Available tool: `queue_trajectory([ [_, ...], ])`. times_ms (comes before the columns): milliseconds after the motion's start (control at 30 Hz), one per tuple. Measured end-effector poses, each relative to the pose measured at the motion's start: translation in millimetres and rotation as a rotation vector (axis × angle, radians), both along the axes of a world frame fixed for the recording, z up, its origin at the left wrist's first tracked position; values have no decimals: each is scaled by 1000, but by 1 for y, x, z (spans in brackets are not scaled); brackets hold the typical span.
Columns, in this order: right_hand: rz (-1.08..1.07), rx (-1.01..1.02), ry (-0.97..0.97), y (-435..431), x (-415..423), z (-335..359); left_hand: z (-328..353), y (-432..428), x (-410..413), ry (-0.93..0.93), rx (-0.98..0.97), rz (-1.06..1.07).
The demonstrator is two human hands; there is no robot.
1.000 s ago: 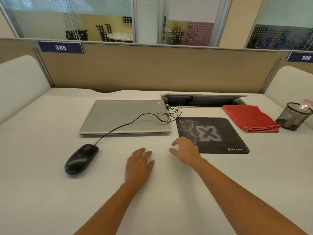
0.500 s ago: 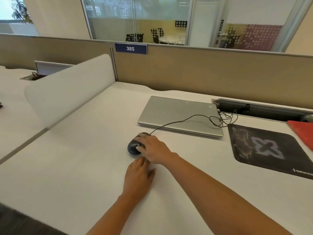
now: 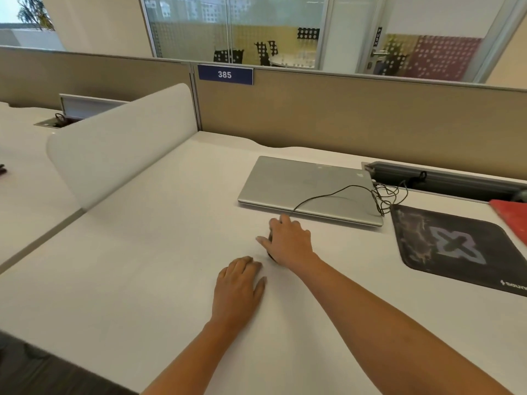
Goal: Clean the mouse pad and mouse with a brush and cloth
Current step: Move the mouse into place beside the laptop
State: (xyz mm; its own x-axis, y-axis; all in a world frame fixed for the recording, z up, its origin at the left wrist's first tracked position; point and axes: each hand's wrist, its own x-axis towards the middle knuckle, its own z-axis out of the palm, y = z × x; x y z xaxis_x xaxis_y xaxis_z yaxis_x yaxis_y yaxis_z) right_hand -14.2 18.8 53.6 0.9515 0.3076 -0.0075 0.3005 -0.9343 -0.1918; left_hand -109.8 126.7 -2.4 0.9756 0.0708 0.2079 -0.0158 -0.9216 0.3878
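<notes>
Mouse (image 3: 269, 237) is basically buried under the right hand (image 3: 288, 244). Only a sliver of black shows between thumb and index finger, so its long axis can't be read directly. The cable (image 3: 336, 189) leaves from the far side and runs up over the closed laptop (image 3: 302, 183), so the nose probably points away from the person, toward the laptop's front edge. The right hand's fingers are curled down over the mouse, gripping it. The left hand (image 3: 239, 287) lies flat, palm down on the counter (image 3: 137, 280), just near-left of the mouse, fingers relaxed and holding nothing.

The bit that matters: the mouse pad (image 3: 445, 243) sits well off to the right of both hands, next to the laptop's near right corner. The red cloth (image 3: 513, 220) is further right again, cut off by the frame edge. No brush in view anywhere.

So the right hand is the nearer one to the pad and cloth, and it's the one on the mouse. Any move toward them goes rightward, and the cable slack bunched by the laptop's corner looks like the thing that could snag.
</notes>
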Motion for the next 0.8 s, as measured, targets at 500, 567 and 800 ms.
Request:
queue_trajectory([
  [500,-389,194,-264,-133,4,-6,-1,-61,45,45,-9,-108],
  [567,-463,184,-322,-171,9,-1,0,-77,54,53,-7,-150],
  [800,-662,142,-358,-277,20,3,0,-125,85,77,37,-250],
])
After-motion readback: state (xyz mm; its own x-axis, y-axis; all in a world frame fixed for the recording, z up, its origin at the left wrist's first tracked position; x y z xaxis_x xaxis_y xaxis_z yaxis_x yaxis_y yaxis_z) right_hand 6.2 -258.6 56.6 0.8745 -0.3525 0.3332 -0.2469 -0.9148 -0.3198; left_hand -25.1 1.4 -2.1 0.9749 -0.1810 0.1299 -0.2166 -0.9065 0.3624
